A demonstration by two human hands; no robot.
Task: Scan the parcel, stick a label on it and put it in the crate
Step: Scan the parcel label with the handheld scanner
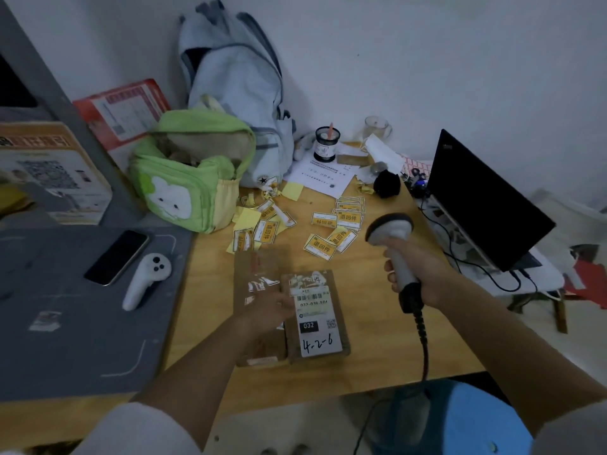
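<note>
A small brown cardboard parcel [316, 318] lies on the wooden table [377, 339], its white shipping label with barcode, "032" and handwritten "4-2-6" facing up. A second, flatter brown parcel [254, 274] lies just left of it. My left hand [267, 307] is blurred and rests against the labelled parcel's left edge, fingers apart. My right hand [417, 274] grips a grey barcode scanner [391, 229], whose head is up and to the right of the parcel. Several yellow stickers [331, 238] lie scattered behind the parcels. No crate can be seen.
A green bag [190, 178] and pale blue backpack [236, 83] stand at the back. A phone [116, 257] and white controller [146, 280] lie on the grey mat [65, 339] left. An open laptop [486, 201] sits right. The scanner cable [423, 349] hangs off the front edge.
</note>
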